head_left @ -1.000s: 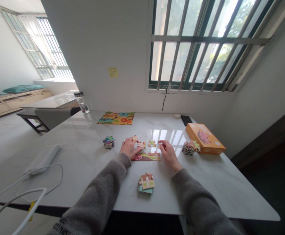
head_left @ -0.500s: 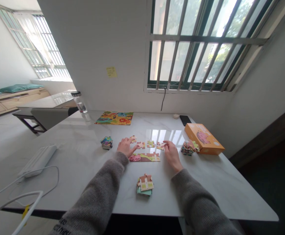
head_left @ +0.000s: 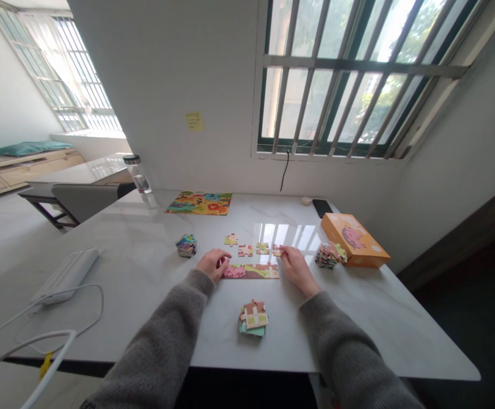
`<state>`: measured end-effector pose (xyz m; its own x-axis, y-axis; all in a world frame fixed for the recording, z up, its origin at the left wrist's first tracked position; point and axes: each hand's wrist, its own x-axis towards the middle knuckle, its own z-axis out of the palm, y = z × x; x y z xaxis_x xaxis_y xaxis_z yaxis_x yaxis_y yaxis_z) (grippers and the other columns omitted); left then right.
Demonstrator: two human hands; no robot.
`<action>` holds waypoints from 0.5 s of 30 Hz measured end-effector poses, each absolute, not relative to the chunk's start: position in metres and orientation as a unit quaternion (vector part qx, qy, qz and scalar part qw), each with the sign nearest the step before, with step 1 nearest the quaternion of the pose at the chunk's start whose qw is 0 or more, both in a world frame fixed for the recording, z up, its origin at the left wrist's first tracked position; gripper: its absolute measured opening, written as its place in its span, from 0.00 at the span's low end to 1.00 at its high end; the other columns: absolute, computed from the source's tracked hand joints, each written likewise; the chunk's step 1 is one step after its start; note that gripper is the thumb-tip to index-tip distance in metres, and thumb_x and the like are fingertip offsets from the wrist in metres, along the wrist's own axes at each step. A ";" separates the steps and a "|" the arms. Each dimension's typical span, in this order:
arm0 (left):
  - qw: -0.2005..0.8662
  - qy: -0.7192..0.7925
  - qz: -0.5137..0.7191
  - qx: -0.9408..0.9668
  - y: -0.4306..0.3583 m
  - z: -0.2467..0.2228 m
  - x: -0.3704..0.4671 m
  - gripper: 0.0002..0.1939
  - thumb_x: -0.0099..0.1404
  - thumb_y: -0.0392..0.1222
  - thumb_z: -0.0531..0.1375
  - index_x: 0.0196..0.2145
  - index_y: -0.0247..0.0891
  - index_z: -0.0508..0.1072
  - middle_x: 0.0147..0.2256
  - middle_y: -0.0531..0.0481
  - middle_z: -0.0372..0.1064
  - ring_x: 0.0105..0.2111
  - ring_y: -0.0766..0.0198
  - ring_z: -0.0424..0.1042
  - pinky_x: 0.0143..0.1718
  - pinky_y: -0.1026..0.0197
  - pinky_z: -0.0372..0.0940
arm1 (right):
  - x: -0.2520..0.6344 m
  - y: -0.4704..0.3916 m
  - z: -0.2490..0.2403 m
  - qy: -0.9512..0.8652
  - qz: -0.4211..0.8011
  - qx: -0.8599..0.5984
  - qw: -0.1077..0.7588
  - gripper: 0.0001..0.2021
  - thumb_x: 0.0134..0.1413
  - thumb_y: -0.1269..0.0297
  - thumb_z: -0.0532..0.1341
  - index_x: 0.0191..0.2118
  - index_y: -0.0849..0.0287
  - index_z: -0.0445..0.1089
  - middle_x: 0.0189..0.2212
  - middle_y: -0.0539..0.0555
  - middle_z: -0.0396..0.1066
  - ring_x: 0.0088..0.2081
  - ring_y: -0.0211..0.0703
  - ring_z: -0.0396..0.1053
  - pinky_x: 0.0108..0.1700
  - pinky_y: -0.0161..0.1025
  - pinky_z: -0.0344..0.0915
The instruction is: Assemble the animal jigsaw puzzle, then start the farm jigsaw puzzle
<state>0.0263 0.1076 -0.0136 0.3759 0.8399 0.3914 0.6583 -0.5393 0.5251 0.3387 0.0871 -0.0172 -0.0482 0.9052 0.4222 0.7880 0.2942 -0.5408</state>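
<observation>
My right hand [head_left: 297, 268] pinches the right edge of a puzzle piece [head_left: 277, 250] lying on the white table. Loosely curled, my left hand [head_left: 213, 264] rests at the left end of a joined puzzle strip [head_left: 251, 272], with a gap between thumb and fingers and nothing visible in it. Beyond the strip lie a pink-and-cream puzzle piece [head_left: 245, 250], a green-and-yellow puzzle piece [head_left: 263, 248] and a yellowish puzzle piece [head_left: 231, 239], all separate. Nearer to me sits a small stack of puzzle pieces [head_left: 254, 319].
Puzzle stacks stand at left [head_left: 186, 245] and right [head_left: 330, 255], the latter beside an orange box [head_left: 356, 240]. Farther back are a colourful animal picture sheet [head_left: 199, 203], a black phone [head_left: 322, 208] and a water bottle [head_left: 137, 174]. A white power strip [head_left: 69, 275] with cables lies left.
My left hand has drawn back from the upper-left pieces toward the strip's left end, its fingers curling and uncovering the yellowish piece. My right hand stays at the right-hand piece.
</observation>
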 end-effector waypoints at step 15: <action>0.146 0.292 0.128 0.936 -0.002 0.026 0.068 0.30 0.52 0.51 0.70 0.51 0.42 0.68 0.44 0.46 0.66 0.43 0.51 0.67 0.47 0.50 0.64 | 0.336 0.087 -0.018 -0.720 0.064 -0.600 0.342 0.15 0.62 0.69 0.52 0.50 0.61 0.71 0.42 0.59 0.73 0.46 0.50 0.67 0.52 0.45 0.62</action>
